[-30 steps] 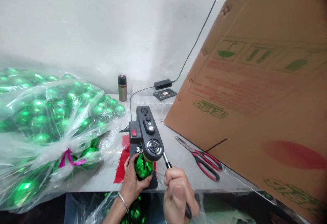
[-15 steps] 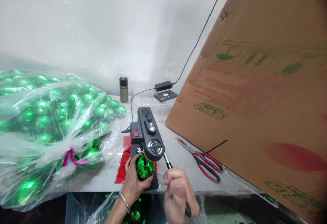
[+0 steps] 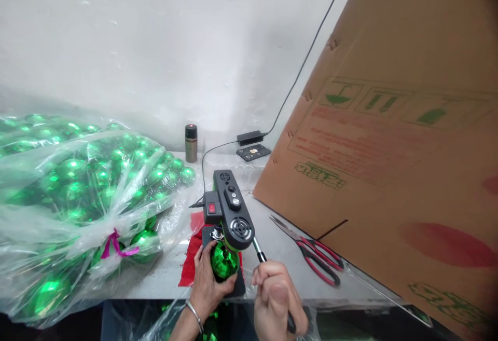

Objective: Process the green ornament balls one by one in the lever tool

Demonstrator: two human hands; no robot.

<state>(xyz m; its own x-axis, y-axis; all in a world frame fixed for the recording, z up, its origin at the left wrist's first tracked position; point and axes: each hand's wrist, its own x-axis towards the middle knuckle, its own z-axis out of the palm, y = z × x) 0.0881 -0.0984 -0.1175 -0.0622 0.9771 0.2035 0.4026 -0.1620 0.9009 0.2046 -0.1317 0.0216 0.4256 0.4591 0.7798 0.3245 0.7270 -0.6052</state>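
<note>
A small black bench machine (image 3: pixel 232 211) with a red switch stands on the table's front edge, on a red cloth (image 3: pixel 191 258). My left hand (image 3: pixel 206 278) is curled round a shiny green faceted ball (image 3: pixel 223 260) and holds it under the machine's head. My right hand (image 3: pixel 277 299) is closed in a fist on the machine's black-and-metal lever handle (image 3: pixel 259 251), which slants down toward me. A bracelet sits on my left wrist.
A big clear plastic bag (image 3: pixel 73 195) of green balls, tied with a purple ribbon, fills the left. Red-handled scissors (image 3: pixel 315 255) lie to the right, by a large leaning cardboard box (image 3: pixel 389 144). A small can (image 3: pixel 191 142), a power adapter (image 3: pixel 251 137) and a remote lie near the wall.
The view has tilted slightly, so everything sits a little lower and to the right in the picture. Both hands keep the same hold on the ball and the lever.
</note>
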